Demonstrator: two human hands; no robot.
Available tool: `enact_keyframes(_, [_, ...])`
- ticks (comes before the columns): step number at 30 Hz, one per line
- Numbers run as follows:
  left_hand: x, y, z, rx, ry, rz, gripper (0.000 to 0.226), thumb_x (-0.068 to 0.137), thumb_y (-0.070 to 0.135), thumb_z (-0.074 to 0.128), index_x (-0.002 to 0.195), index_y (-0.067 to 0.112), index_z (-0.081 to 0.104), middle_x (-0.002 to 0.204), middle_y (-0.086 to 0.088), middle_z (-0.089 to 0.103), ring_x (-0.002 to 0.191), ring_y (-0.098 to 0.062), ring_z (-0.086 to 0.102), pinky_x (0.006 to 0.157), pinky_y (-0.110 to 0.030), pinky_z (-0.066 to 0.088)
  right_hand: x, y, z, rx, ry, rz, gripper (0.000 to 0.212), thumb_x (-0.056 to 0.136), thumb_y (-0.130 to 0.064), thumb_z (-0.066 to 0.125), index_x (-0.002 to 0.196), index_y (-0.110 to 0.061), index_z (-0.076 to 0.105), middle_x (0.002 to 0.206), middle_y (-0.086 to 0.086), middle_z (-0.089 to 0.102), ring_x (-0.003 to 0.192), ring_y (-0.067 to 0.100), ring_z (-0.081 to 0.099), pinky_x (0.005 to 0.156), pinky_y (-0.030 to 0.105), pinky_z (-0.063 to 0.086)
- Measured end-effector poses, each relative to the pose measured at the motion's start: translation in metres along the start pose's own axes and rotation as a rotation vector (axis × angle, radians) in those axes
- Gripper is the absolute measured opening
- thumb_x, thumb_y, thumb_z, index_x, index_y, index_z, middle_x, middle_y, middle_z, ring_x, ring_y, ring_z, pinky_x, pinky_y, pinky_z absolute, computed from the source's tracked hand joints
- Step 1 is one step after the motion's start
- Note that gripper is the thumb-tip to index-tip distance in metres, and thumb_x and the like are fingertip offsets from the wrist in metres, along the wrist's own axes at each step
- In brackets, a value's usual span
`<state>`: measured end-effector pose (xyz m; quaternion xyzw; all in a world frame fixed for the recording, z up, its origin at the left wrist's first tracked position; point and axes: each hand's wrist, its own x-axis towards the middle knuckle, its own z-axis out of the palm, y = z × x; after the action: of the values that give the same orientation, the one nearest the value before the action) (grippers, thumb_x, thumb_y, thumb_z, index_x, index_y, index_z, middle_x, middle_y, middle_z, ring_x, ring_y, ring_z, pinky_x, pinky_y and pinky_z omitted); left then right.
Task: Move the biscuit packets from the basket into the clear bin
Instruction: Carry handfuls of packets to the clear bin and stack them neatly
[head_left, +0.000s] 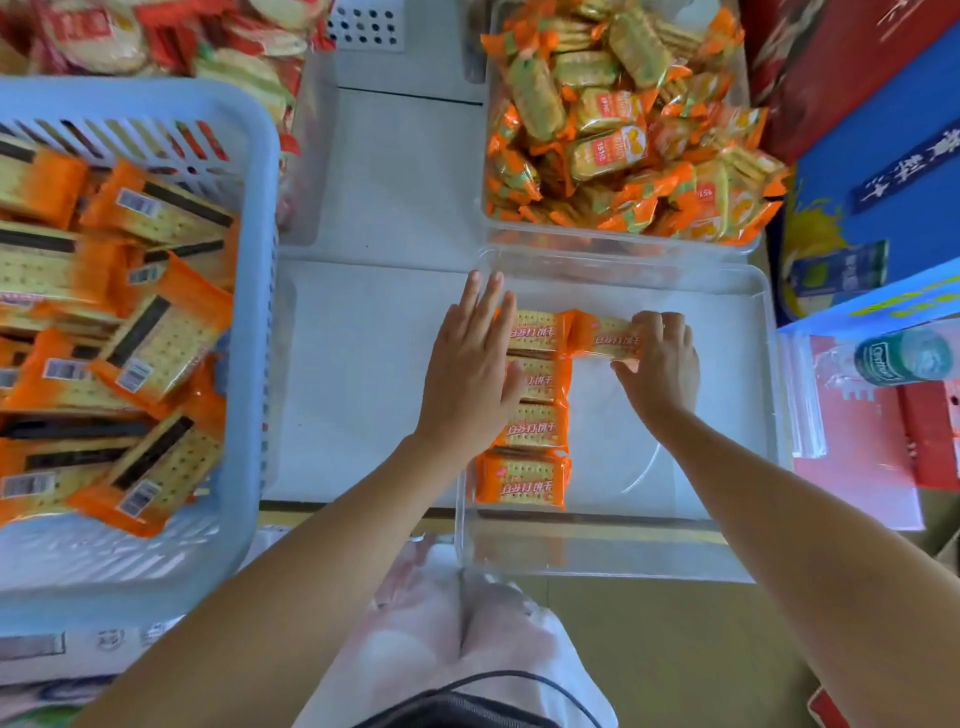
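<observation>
The right hand (662, 364) pinches one biscuit packet (605, 338) in curled fingers, low inside the clear bin (597, 551). The left hand (470, 374), fingers straight, presses the packet row (535, 426) beside it. The packet looks light, with slick film over brittle biscuits, so hold the long edges gently. More packets fill the blue basket (249, 156), well left of the fingers.

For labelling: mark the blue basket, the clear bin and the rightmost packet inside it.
blue basket (130, 96): head view, far rim.
clear bin (597, 551): head view, near wall.
rightmost packet (605, 332): head view, printed face.
</observation>
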<state>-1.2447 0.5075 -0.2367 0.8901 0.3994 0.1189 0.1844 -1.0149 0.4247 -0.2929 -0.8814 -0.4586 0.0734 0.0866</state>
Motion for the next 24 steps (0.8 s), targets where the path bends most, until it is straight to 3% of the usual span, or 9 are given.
enact_keyframes(7, [-0.002,0.001,-0.005,0.087,-0.043,0.016,0.053,0.097,0.029,0.039,0.146,0.010,0.035,0.160,-0.010,0.016,0.149,-0.027,0.002,0.120,-0.046,0.013,-0.008,-0.003,-0.021,0.137,-0.013,-0.065,0.058,0.074,-0.017,0.080,0.125,-0.009,0.052,0.127,0.015,0.049,0.111,0.031,0.051,0.085,0.045,0.051])
enact_keyframes(12, [-0.014,0.019,-0.031,0.028,0.009,0.022,0.045,0.095,0.022,0.048,0.139,0.011,0.045,0.152,-0.012,0.035,0.145,-0.030,0.020,0.117,-0.043,0.018,-0.022,-0.025,-0.071,0.441,-0.034,-0.167,0.024,0.089,-0.014,0.065,0.112,-0.014,0.062,0.114,0.004,0.060,0.088,0.015,0.063,0.076,0.030,0.053])
enact_keyframes(14, [-0.025,0.031,-0.047,0.000,0.085,0.055,0.038,0.092,0.019,0.051,0.129,0.010,0.054,0.140,-0.012,0.049,0.135,-0.030,0.039,0.112,-0.045,0.032,-0.031,-0.041,-0.093,0.547,-0.048,-0.191,0.017,0.090,-0.013,0.063,0.106,-0.017,0.063,0.100,0.000,0.067,0.077,0.016,0.065,0.068,0.027,0.052])
enact_keyframes(17, [-0.048,0.047,-0.077,-0.039,0.204,0.076,0.035,0.088,0.021,0.042,0.116,0.012,0.060,0.118,-0.008,0.058,0.111,-0.027,0.053,0.092,-0.041,0.046,-0.048,-0.069,-0.121,0.682,-0.071,-0.249,0.013,0.092,-0.010,0.059,0.103,-0.015,0.065,0.089,0.006,0.069,0.070,0.017,0.067,0.065,0.029,0.055])
enact_keyframes(21, [-0.091,0.052,-0.117,-0.020,0.383,0.130,0.032,0.082,0.016,0.043,0.106,0.012,0.064,0.103,-0.008,0.060,0.095,-0.029,0.056,0.077,-0.039,0.046,-0.081,-0.115,-0.150,0.794,-0.086,-0.414,0.012,0.093,-0.007,0.057,0.101,-0.012,0.063,0.083,0.011,0.068,0.061,0.014,0.065,0.064,0.035,0.054])
enact_keyframes(24, [-0.130,0.037,-0.152,0.031,0.516,0.162,0.026,0.081,0.007,0.049,0.101,0.012,0.065,0.096,-0.006,0.060,0.091,-0.028,0.057,0.076,-0.038,0.042,-0.105,-0.157,-0.169,0.850,-0.091,-0.562,0.013,0.093,-0.002,0.054,0.098,-0.010,0.063,0.077,0.012,0.067,0.057,0.009,0.062,0.059,0.024,0.051])
